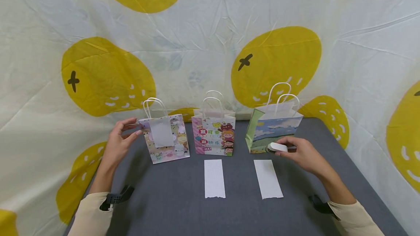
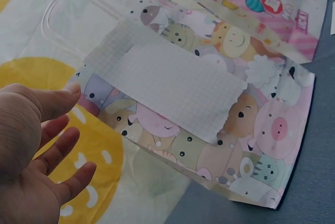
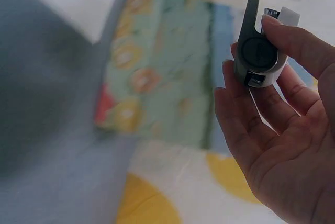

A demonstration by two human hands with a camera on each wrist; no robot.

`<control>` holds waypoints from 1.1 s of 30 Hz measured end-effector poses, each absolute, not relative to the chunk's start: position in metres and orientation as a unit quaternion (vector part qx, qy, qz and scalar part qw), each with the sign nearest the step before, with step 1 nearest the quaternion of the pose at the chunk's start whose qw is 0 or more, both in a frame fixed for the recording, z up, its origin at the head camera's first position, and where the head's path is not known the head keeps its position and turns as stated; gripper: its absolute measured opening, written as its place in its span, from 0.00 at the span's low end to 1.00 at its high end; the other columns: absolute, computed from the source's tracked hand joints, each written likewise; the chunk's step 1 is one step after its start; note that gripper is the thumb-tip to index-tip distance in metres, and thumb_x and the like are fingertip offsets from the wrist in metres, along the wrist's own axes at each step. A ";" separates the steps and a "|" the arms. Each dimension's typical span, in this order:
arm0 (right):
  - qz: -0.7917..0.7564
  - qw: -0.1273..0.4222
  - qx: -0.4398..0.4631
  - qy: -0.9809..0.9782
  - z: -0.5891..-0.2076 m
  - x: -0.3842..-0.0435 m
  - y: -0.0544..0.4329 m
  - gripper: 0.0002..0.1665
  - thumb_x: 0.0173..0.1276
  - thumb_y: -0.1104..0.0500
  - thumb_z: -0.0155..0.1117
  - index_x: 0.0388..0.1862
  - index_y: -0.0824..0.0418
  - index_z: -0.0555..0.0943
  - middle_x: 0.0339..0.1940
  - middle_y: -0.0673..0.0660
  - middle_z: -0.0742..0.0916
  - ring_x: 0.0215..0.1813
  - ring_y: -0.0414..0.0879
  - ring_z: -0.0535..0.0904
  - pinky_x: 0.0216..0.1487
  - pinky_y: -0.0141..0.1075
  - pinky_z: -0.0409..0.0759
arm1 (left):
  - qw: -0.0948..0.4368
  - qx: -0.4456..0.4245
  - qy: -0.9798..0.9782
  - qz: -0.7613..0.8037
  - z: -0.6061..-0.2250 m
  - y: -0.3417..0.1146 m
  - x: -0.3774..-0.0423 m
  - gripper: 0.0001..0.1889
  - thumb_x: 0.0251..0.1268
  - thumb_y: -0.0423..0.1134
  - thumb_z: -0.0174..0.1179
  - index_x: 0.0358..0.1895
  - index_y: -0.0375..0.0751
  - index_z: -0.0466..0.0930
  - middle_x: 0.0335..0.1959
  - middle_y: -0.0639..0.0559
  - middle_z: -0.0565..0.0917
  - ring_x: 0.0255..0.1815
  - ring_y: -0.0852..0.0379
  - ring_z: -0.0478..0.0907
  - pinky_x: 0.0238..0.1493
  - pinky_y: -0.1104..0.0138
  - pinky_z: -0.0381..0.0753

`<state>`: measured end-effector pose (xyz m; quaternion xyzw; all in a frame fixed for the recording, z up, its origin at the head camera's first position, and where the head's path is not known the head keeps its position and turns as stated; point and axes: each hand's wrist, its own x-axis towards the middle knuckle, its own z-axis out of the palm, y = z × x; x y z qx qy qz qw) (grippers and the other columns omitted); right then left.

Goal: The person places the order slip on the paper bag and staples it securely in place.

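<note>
My left hand point(image 1: 120, 143) is beside the upper left edge of a paper bag with cartoon animals point(image 1: 179, 137), its fingers spread and holding nothing. A strip of squared paper point(image 2: 172, 77) with a torn lower edge lies against that bag's front; how it is fixed I cannot tell. My right hand point(image 1: 303, 154) holds a small white and dark grey stapler point(image 3: 259, 54) between thumb and fingers. The stapler is in front of the lower part of a landscape-print paper bag point(image 1: 273, 130). In the right wrist view, this bag point(image 3: 178, 72) is blurred behind the stapler.
Between the two outer bags stands a pink and white paper bag point(image 1: 213, 137) with cartoon figures. Two paper strips, one left point(image 1: 214, 179) and one right point(image 1: 268, 179), lie on the grey tabletop point(image 1: 177, 207). A white cloth with yellow shapes point(image 1: 203, 46) hangs behind.
</note>
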<state>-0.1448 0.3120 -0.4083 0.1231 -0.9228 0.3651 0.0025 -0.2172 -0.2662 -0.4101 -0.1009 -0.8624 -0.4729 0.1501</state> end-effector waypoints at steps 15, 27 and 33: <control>0.325 -0.019 0.083 -0.942 -0.463 -0.133 0.367 0.19 0.62 0.56 0.77 0.48 0.64 0.84 0.43 0.56 0.87 0.44 0.50 0.84 0.45 0.43 0.85 | 0.149 -0.093 -0.855 -0.488 -0.428 -0.260 -0.190 0.22 0.70 0.35 0.64 0.65 0.34 0.74 0.55 0.39 0.81 0.48 0.67 0.77 0.49 0.82 0.75; 0.311 -0.030 0.078 -0.947 -0.494 -0.125 0.393 0.19 0.59 0.55 0.79 0.46 0.62 0.85 0.41 0.54 0.88 0.38 0.34 0.82 0.39 0.32 0.80 | 0.097 -0.122 -0.831 -0.534 -0.457 -0.226 -0.179 0.21 0.68 0.33 0.66 0.62 0.36 0.76 0.54 0.38 0.83 0.48 0.61 0.79 0.48 0.74 0.79; 0.303 -0.045 0.078 -0.949 -0.499 -0.124 0.400 0.20 0.59 0.55 0.79 0.47 0.64 0.85 0.41 0.54 0.88 0.38 0.36 0.80 0.39 0.34 0.80 | 0.061 -0.136 -0.822 -0.549 -0.475 -0.202 -0.178 0.19 0.67 0.30 0.66 0.59 0.33 0.78 0.50 0.37 0.84 0.47 0.58 0.81 0.46 0.71 0.80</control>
